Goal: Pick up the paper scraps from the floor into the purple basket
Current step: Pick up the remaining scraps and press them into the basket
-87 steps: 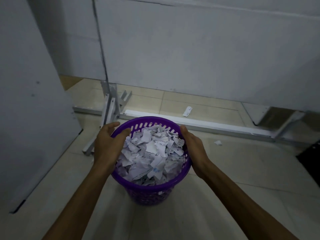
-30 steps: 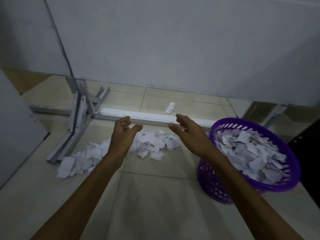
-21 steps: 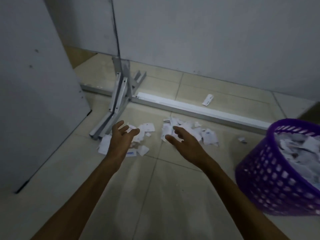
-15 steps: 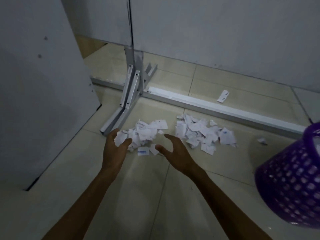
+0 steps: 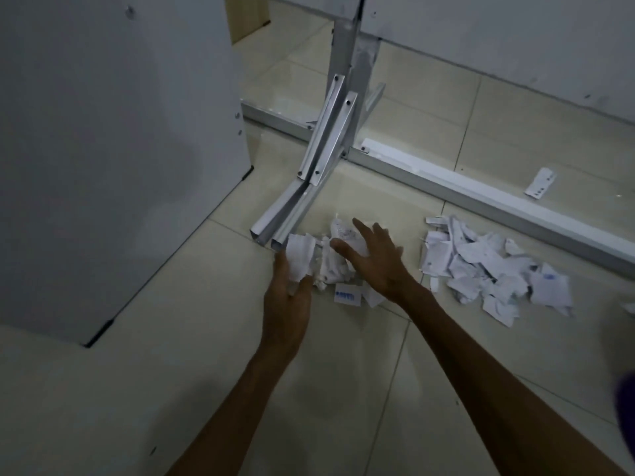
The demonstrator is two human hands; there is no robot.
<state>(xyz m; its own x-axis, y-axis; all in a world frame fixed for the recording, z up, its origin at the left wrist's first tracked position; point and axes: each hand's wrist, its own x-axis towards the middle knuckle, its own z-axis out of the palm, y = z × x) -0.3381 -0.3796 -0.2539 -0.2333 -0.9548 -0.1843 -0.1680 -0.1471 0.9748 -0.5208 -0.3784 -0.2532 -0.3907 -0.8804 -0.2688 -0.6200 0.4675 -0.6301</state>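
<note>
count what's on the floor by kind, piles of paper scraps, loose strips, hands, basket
Piles of paper scraps: 2, the left pile between the hands and the right pile
Loose paper strips beyond the white rail: 1
Hands: 2, left hand and right hand
Purple basket: 1, only a sliver at the right edge
Total: 6

Purple basket cut off at right edge, blurred sliver only.

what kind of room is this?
Likely an office or workshop floor, indoors: beige floor tiles, grey partition panels on metal feet, with paper scraps scattered on the floor.
</note>
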